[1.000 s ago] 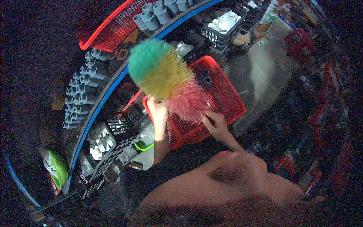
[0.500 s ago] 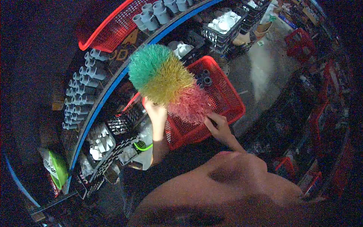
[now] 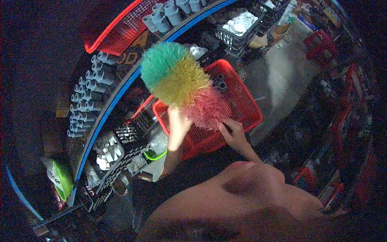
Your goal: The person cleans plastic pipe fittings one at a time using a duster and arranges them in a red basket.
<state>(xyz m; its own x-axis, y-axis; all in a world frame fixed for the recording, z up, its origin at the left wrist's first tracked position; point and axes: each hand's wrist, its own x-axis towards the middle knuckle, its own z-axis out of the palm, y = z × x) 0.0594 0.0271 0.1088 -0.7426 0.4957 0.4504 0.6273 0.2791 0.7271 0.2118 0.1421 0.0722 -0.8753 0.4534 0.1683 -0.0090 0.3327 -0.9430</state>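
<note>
A fluffy duster (image 3: 177,80) in green, yellow and pink bands slants above a red mesh basket (image 3: 248,94). Its pink end is pinched between the thumb and fingers of my right hand (image 3: 234,135). My left hand (image 3: 178,127) comes up from below to the duster's lower side, where yellow meets pink. Motion smears that hand, and the fluff hides its fingers. Inside the basket, beyond the duster, lie several small grey pipe fittings (image 3: 221,82).
Several grey pipe fittings (image 3: 96,86) stand on a blue-edged table (image 3: 117,99) beside another red basket (image 3: 121,32). Black crates hold white fittings (image 3: 242,24) at the back and more white fittings (image 3: 108,155) at left. A green-and-white bag (image 3: 60,179) lies lower left.
My left hand has moved right along the underside of the duster, from the yellow band toward the pink. The duster has shifted slightly right and up. My right hand stays at the pink end.
</note>
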